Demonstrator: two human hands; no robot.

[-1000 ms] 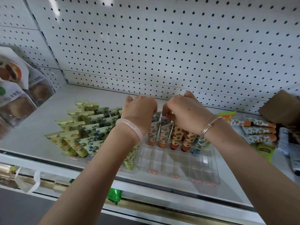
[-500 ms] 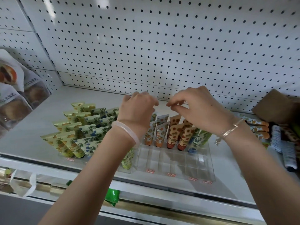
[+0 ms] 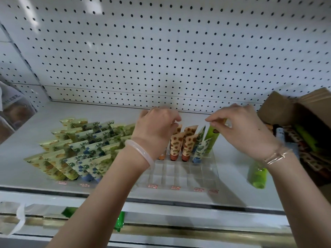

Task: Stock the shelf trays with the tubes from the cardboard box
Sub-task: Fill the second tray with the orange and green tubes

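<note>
Pinching a green tube (image 3: 212, 138) at the clear tray (image 3: 188, 173)

The tube's top was pinched by the right grip (image 3: 247, 131); its foot was hidden behind leaf-patterned tubes (image 3: 201, 149) at the tray's back right. The left grip (image 3: 155, 129) was curled over the orange tubes (image 3: 176, 145); any hold could not be told. The cardboard box (image 3: 279, 108) was set far right.

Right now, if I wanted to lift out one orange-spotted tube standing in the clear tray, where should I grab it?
Probably pinch the flat crimped top of the orange-spotted tube, coming down from above. It stands cap-down in the clear tray, with other tubes close beside it, so its top edge is the freest part.
</note>
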